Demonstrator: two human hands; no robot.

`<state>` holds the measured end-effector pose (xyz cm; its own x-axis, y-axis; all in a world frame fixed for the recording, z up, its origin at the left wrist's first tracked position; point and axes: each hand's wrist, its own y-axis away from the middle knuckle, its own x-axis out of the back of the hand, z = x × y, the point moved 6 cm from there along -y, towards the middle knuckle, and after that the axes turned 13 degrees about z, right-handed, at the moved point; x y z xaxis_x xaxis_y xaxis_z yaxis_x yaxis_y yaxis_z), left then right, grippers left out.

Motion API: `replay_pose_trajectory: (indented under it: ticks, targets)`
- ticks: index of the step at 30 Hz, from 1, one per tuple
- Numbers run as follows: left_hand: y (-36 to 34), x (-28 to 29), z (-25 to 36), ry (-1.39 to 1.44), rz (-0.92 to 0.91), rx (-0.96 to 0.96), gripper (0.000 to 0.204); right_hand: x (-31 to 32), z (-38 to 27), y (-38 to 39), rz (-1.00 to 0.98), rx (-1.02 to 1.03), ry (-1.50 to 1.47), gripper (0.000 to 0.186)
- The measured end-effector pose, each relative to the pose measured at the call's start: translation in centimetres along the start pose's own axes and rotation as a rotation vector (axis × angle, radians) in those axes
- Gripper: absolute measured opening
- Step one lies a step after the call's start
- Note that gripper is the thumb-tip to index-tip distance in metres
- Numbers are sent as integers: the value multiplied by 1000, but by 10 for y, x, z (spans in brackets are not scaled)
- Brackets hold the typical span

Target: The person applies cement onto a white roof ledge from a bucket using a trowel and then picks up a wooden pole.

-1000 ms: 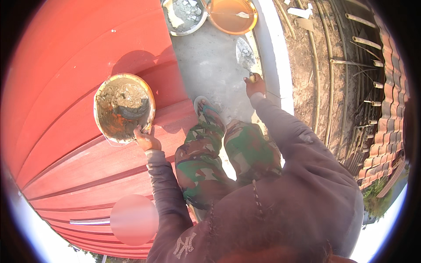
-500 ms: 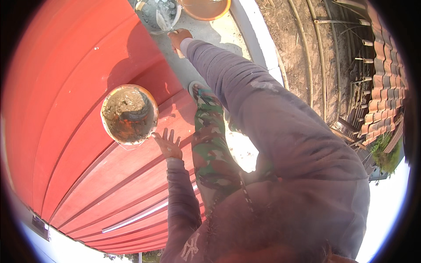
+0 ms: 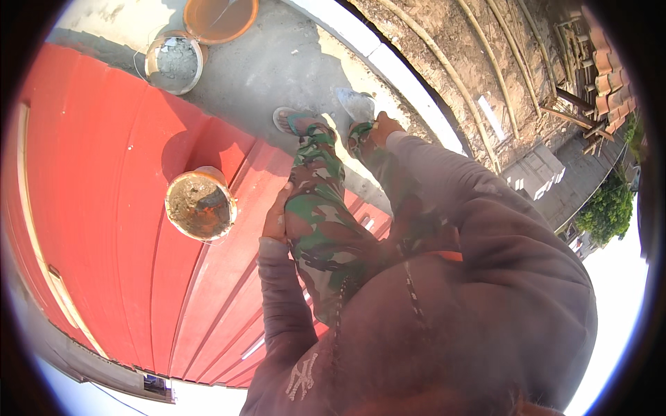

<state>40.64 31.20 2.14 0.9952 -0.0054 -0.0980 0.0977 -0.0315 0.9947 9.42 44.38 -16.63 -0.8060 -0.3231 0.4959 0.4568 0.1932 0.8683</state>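
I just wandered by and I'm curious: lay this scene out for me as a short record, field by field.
Left hand: against the camouflage trouser leg, no tool visible in it
Right hand: gripping a trowel by its handle
On the red sheeting: a bucket of brown-grey mix
Beyond the sheeting: a pale bucket with grey contents
Next to that: an orange tub of cloudy brown liquid
Right side of view: poles over bare ground, roof tiles near the edge

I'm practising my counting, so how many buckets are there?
3: a muddy bucket on the red roofing, a white-rimmed bucket at its edge, an orange bucket at the picture's top. Others could be hidden.
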Motion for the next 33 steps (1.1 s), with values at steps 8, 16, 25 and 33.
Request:
replay_pose_trajectory:
  ticks: [8, 16, 25, 33]
  targets:
    - [-89, -49, 56, -1542, 415, -101, 85, -166, 166, -115, -195, 470, 283, 29]
    - [-188, -33, 112, -1837, 523, 22, 118, -226, 111, -220, 14, -189, -166, 38]
    - [-222, -24, 112, -2010, 493, -75, 114, -178, -129, -226, 117, -946, -1667, 67]
    - [-228, -23, 106, -2024, 525, 4, 112, -252, -87, -102, 197, -918, -1301, 52]
